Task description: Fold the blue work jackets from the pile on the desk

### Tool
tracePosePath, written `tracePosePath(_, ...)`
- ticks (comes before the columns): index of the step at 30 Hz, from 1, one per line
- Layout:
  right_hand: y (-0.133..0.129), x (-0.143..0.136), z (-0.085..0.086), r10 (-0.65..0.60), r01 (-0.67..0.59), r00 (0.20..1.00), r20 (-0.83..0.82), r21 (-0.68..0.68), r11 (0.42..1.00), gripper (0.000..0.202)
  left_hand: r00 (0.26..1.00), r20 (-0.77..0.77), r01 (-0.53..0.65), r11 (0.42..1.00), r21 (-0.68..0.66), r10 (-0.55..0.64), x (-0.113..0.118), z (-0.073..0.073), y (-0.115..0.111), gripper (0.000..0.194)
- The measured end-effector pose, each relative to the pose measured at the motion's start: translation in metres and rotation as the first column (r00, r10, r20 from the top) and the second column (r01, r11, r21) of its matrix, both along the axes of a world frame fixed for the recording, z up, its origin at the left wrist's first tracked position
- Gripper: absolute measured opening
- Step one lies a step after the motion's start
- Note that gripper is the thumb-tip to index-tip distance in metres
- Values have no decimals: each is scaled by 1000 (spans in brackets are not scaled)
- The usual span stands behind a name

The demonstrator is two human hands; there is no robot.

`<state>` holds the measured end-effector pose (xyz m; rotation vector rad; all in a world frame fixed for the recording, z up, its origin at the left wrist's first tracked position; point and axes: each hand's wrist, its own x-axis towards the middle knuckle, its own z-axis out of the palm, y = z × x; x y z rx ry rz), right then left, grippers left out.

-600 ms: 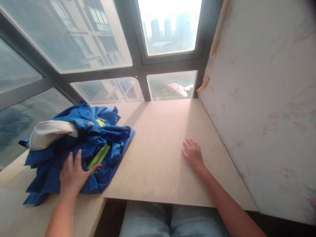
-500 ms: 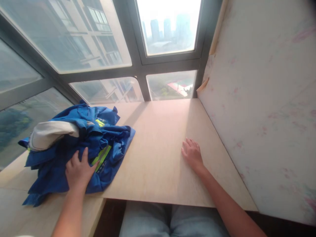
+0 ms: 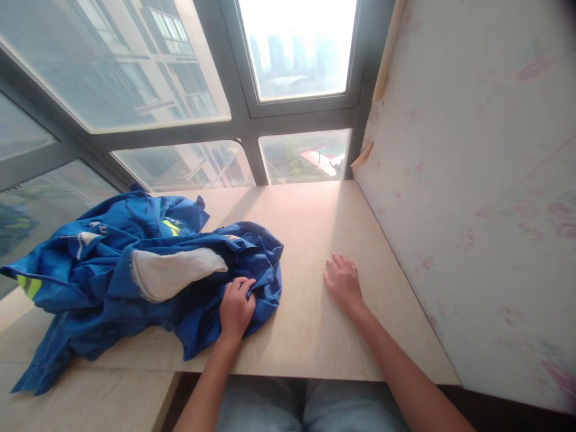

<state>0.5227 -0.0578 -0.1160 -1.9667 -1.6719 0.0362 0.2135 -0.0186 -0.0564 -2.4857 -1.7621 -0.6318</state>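
Observation:
Crumpled blue work clothes (image 3: 112,300) with yellow-green reflective strips lie in a heap on the left of the pale wooden table (image 3: 301,336). A white pocket lining (image 3: 175,273) is turned out on top of them. My left hand (image 3: 237,306) is closed on the fabric at the right end of the heap, its fingertips curled into a fold. To the right, my right hand (image 3: 344,281) rests palm down on the bare tabletop with its fingers stretched out, holding nothing.
Grey-framed windows (image 3: 297,114) stand along the back and left of the table. A wall with floral paper (image 3: 472,180) borders the right side. The table's front edge is just above my lap (image 3: 256,402), with a lower wooden surface (image 3: 90,399) at front left.
My left hand has moved right and closed on the fabric. The clothes are spread further right, the white lining has shifted right, and one reflective strip is covered. My right hand stays in place.

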Motion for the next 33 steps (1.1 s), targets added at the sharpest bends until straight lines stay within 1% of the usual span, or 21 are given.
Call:
tracePosePath(3, -1, 6, 0, -11, 27, 991, -135, 119, 993, 33, 993, 108, 58, 996, -73, -50, 81, -1, -20, 36)
tracePosePath(5, -2, 12, 2, -33, 99, 961, -274, 230, 968, 35, 964, 196, 207, 969, -131, -180, 128, 4, -29, 37)
tracePosePath(6, -3, 15, 3, -47, 144, 939, -341, 268, 953, 36, 931, 252, 308, 939, -150, -265, 147, 9, -34, 38)
tracePosePath(8, -6, 20, 6, -79, 229, 889, -451, 289, 929, 38, 830, 362, 502, 850, -158, -423, 173, 22, -41, 39)
tracePosePath(9, -7, 22, 7, -93, 259, 866, -491, 281, 924, 39, 782, 405, 567, 810, -146, -474, 180, 30, -45, 38)
tracePosePath(10, -8, 23, 9, -104, 279, 847, -521, 270, 922, 39, 750, 430, 601, 789, -127, -502, 182, 38, -47, 36)
tracePosePath(11, -8, 23, 10, -110, 291, 834, -541, 261, 921, 39, 743, 437, 600, 793, -101, -507, 180, 47, -47, 35)
tracePosePath(12, -8, 23, 11, -111, 296, 826, -553, 258, 920, 39, 761, 423, 569, 819, -71, -492, 173, 56, -46, 35)
tracePosePath(13, -8, 23, 11, -107, 295, 824, -557, 260, 919, 38, 798, 392, 512, 858, -37, -459, 162, 65, -43, 36)
tracePosePath(15, -8, 21, 12, -94, 285, 831, -549, 275, 918, 37, 890, 291, 355, 934, 39, -350, 133, 77, -32, 39)
tracePosePath(17, -8, 20, 13, -89, 276, 846, -526, 288, 917, 35, 959, 182, 199, 973, 112, -217, 98, 80, -20, 43)
tracePosePath(19, -8, 19, 12, -91, 263, 866, -492, 292, 919, 34, 991, 93, 82, 983, 165, -98, 65, 71, -13, 47)
tracePosePath(20, -8, 19, 11, -93, 256, 875, -476, 290, 922, 34, 997, 58, 45, 984, 174, -56, 51, 62, -12, 48)
tracePosePath(21, -8, 18, 11, -94, 249, 882, -463, 287, 925, 34, 999, 29, 34, 986, 165, -40, 38, 51, -12, 48)
tracePosePath(22, -8, 18, 10, -91, 240, 886, -455, 282, 929, 34, 999, 9, 46, 989, 137, -48, 28, 38, -14, 48)
tracePosePath(24, -7, 18, 8, -72, 218, 887, -457, 276, 936, 34, 992, -2, 126, 991, 46, -126, 14, 13, -21, 51)
tracePosePath(26, -7, 18, 7, -49, 196, 884, -465, 274, 941, 33, 985, 14, 175, 984, -26, -174, 7, -5, -28, 56)
tracePosePath(28, -6, 18, 8, -41, 184, 885, -464, 267, 946, 34, 986, 19, 166, 984, -59, -165, 7, -12, -34, 56)
tracePosePath(30, -7, 16, 10, -37, 164, 899, -436, 257, 952, 38, 993, 16, 120, 990, -80, -119, 10, -9, -40, 47)
tracePosePath(31, -8, 14, 11, -20, 129, 918, -396, 251, 959, 39, 996, 21, 83, 992, -90, -82, 13, -6, -44, 42)
tracePosePath(33, -10, 10, 13, 58, -2, 965, -255, 217, 976, 36, 999, 42, -6, 993, -118, 11, 16, 0, -51, 33)
